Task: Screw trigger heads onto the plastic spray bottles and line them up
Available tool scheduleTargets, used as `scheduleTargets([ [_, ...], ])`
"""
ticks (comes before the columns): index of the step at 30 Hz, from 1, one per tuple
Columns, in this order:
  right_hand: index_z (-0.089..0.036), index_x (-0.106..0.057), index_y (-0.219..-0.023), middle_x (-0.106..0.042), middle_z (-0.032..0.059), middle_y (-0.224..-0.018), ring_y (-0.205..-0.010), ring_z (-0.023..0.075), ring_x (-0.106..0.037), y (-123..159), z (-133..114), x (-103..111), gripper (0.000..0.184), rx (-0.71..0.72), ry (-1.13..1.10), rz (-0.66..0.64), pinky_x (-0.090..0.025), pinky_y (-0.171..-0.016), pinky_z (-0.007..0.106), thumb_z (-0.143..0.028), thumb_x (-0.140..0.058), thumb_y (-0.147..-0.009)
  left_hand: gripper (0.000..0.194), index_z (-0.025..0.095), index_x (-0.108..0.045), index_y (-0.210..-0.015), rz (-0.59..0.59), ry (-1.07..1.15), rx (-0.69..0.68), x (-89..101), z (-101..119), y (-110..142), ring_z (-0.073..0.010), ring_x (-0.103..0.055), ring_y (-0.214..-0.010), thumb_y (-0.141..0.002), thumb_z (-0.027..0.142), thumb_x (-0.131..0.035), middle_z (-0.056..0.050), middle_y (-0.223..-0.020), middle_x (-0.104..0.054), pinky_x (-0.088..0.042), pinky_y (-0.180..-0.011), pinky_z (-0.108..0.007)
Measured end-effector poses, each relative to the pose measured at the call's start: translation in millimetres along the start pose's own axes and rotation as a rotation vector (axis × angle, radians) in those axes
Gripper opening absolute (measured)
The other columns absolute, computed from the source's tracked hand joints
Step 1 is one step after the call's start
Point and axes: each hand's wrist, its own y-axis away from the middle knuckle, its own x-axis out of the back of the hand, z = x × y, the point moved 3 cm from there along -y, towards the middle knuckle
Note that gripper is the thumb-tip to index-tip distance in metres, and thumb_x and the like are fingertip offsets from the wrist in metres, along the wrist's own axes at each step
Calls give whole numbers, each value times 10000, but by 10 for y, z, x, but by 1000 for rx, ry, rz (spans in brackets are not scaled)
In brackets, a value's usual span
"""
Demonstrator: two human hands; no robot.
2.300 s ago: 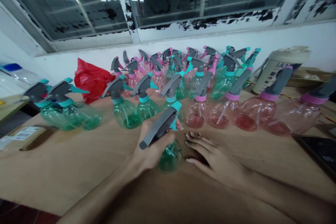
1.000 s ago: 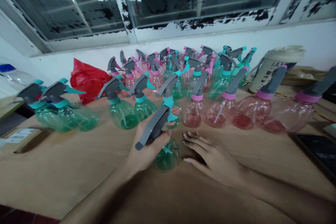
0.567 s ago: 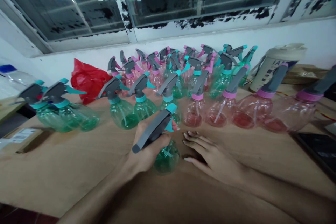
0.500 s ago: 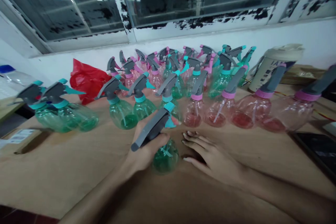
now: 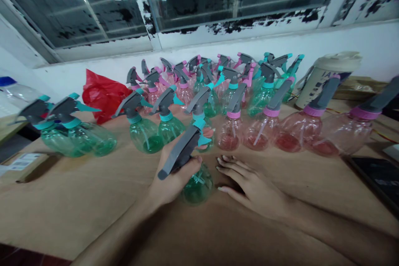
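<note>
My left hand (image 5: 174,174) is wrapped round the neck of a green spray bottle (image 5: 198,187) with a grey head and a teal trigger. Its base rests on the table, and green liquid shows low inside. Just right of that bottle, my right hand (image 5: 246,181) lies on the tabletop with its fingers stretched out, holding nothing. Behind my hands stands a row of spray bottles: green ones such as this green bottle (image 5: 145,135) to the left, and pink ones such as this pink bottle (image 5: 230,133) to the right, each with a little liquid.
More pink and green spray bottles crowd the back by the wall. A red plastic bag (image 5: 104,95) lies back left, a cardboard box (image 5: 29,168) at the left edge. On the right are a white canister (image 5: 324,77) and a dark phone-like slab (image 5: 378,178).
The head of the held spray bottle has tilted and shifted very slightly in my left hand. My right hand and the other bottles have stayed put.
</note>
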Motion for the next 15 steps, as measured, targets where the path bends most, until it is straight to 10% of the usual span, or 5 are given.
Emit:
scheduleTargets([
  [7,-160,-529,-1237,-564,106,-1269,-1216,244,-470,10,7,0,407,-2,-29,34,-402,-1012,461,-339,-511,-871,392,235,-623,-1104,-89,61,-105,-24,4,-14,-233,-617,-954,-717,225,-558,-45,-982,-704,-505,-784,-322],
  [15,-119,-526,-1228,-542,109,-1294,-1233,237,-449,8,9,-10,426,0,-2,-5,-378,-1036,446,-356,-505,-875,291,253,-663,-974,-85,51,-110,-6,18,-12,-236,-626,-865,-701,236,-563,-7,-731,-692,-509,-783,-356],
])
